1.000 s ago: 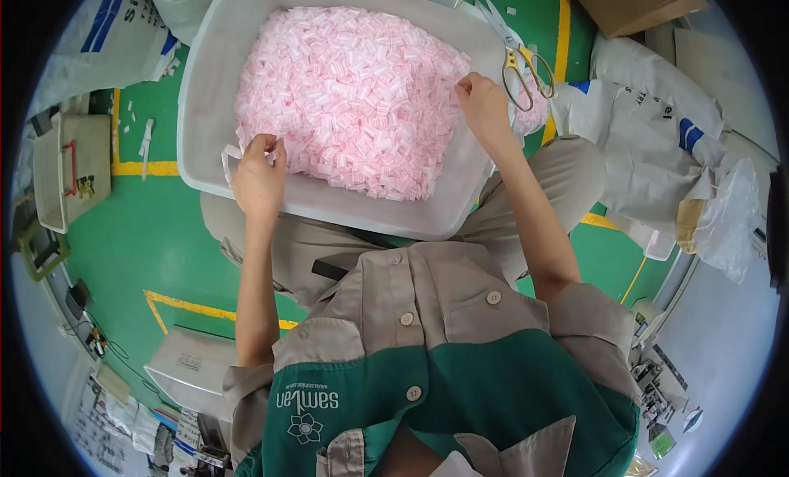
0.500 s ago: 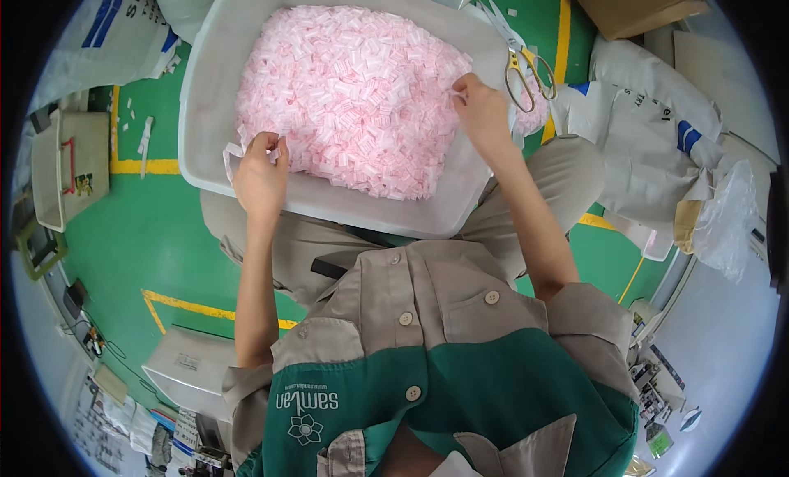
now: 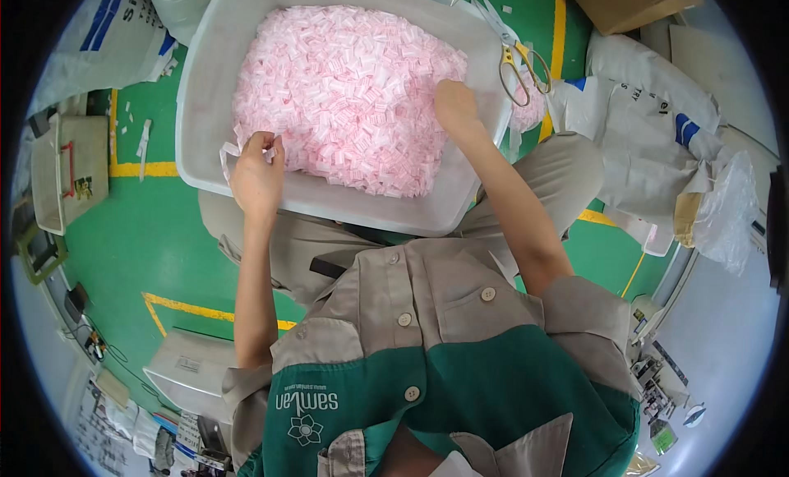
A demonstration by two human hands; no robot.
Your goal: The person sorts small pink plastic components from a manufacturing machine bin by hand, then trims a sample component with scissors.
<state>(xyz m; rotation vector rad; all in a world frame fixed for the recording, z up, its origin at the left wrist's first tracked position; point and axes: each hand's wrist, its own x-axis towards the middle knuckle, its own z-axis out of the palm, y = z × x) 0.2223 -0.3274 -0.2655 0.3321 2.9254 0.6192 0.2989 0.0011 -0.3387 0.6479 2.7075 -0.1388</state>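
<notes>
A heap of small pink-and-white packets (image 3: 345,99) fills the middle of a large whitish plastic tub (image 3: 209,82) in front of my crossed legs. At the tub's near left, my left hand (image 3: 257,173) is closed in a pinch on a thin white strip (image 3: 229,154), which loops out beside the thumb side and wrist. My right hand (image 3: 456,107) is closed at the heap's right edge, knuckles up. Its fingertips are turned away among the packets, so anything in them is hidden.
Large scissors with yellow handles (image 3: 511,58) lie at the tub's right rim, blades pointing away. White sacks (image 3: 649,132) stand at the right and more at the far left. A cardboard box (image 3: 629,4) is at the far right. A beige crate (image 3: 70,173) sits leftward on the green floor.
My right hand has moved left, further onto the heap, and its fingers have turned out of sight. My left hand stays nearly in place with the white strip.
</notes>
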